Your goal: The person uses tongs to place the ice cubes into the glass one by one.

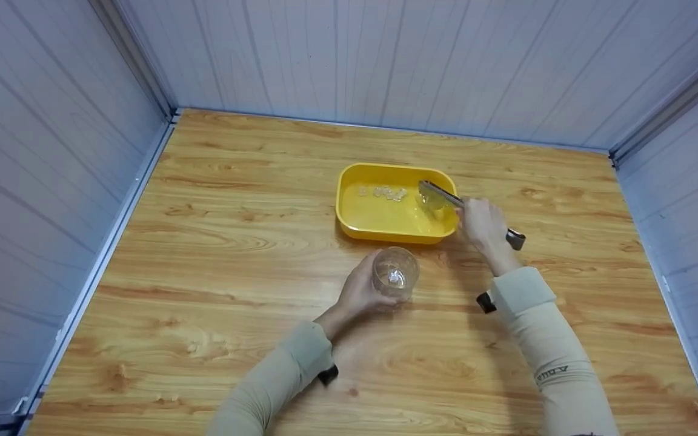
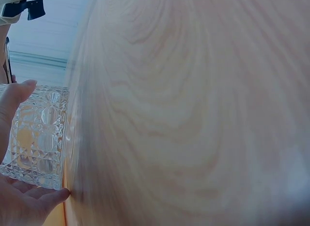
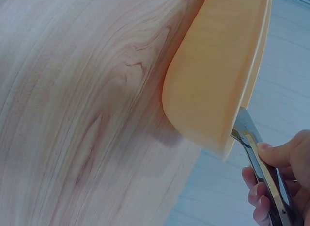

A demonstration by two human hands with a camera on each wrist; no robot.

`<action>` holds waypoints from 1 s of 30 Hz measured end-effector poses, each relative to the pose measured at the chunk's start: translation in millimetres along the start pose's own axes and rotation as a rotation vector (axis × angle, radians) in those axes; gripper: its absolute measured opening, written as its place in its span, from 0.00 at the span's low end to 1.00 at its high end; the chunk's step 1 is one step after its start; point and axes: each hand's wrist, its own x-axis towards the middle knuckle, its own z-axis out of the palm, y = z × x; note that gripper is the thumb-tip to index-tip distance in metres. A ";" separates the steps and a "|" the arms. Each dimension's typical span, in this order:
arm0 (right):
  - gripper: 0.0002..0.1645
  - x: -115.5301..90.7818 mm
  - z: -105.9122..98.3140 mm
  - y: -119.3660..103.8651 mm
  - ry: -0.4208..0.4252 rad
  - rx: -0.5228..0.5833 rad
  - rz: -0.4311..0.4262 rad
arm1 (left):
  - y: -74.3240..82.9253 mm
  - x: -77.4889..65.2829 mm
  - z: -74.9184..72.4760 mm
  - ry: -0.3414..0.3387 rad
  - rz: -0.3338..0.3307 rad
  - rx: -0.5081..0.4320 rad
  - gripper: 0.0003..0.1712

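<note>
Soft shadows, pale glare on table; wrist views hazy

Open wood ran from the left edge of the brown wood-grain tabletop to the yellow rounded-rectangular plastic tray, and from the right hand to the right edge. The clear patterned glass tumbler in the left hand blocked the middle of the tray's near edge, silver metal tongs crossed its right rim, and a pale panelled wall bounded the far edge.

Yellow tray, one; clear glass, one; metal tongs, one pair; worktop, one; clear pieces, several, count unclear.
</note>
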 end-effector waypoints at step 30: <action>0.09 -46.2 -19.5 -4.2 0.268 0.104 -0.093 | -1.8 0.2 1.5 -0.003 0.000 0.012 0.56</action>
